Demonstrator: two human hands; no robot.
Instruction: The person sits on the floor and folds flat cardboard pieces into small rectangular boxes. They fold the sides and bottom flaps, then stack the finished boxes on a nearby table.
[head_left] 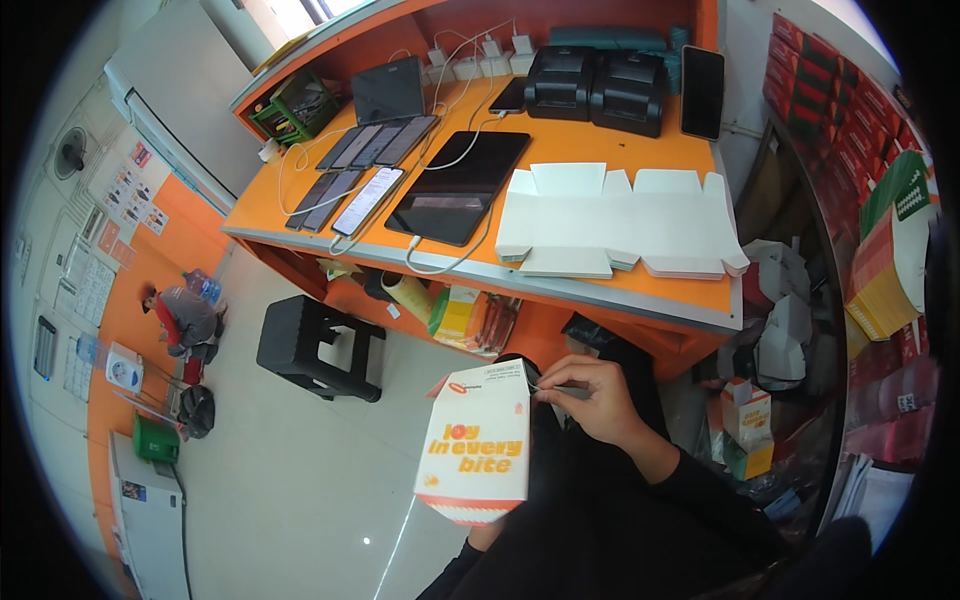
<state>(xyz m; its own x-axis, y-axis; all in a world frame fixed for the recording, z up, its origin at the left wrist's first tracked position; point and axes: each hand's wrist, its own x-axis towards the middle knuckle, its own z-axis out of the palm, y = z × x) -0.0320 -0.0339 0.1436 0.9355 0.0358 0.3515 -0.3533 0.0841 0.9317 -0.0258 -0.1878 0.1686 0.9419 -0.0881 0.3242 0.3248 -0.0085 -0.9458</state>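
I see the right hand [592, 398] pinching the top flap of a white-and-orange food carton [475, 445], held over the lap below the orange desk [600, 150] (flat carton blanks [620, 225] stacked there). Left hand hidden beneath; grip unclear.

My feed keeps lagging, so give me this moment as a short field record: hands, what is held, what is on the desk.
right hand: pinching the top edge of the food box, sleeve black
left hand: hidden under the box, only a bit shows at its lower end
food box: white folded carton with orange print, held over the lap
flat cartons: white unfolded stacks on the orange desk, right half
tablet: dark, lying mid-desk, white cable plugged in
phones: a row, left part of the desk
printers: two black ones at the back
stool: black, on the floor
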